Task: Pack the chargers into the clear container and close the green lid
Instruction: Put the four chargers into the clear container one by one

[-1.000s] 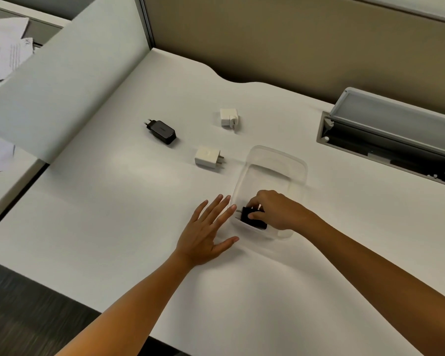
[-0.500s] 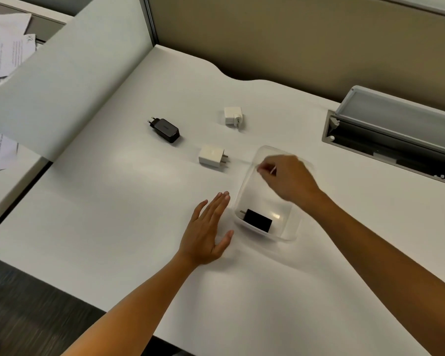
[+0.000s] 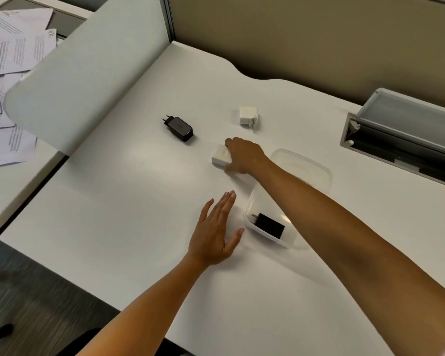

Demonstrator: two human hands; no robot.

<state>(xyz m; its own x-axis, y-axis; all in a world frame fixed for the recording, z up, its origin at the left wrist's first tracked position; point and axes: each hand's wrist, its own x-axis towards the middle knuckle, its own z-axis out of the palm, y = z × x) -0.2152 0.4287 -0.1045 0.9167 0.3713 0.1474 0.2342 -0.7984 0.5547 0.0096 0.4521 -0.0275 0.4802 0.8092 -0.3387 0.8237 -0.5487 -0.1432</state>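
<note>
The clear container (image 3: 311, 165) lies on the white desk with one black charger (image 3: 270, 225) in its near end. My right hand (image 3: 244, 156) reaches across the container's left rim and closes around a white charger (image 3: 220, 157) that rests on the desk. My left hand (image 3: 215, 231) lies flat and open on the desk just left of the container. Another black charger (image 3: 179, 127) and a second white charger (image 3: 248, 116) lie farther back. No green lid is in view.
A grey cable tray with a raised flap (image 3: 401, 129) is set into the desk at the right. A curved white divider panel (image 3: 88, 73) stands at the left, with printed papers (image 3: 8, 60) beyond it. A beige partition wall runs behind.
My right hand let go of the black charger in the container, rose out and moved left and back onto the nearest white charger. My left hand stayed flat on the desk.
</note>
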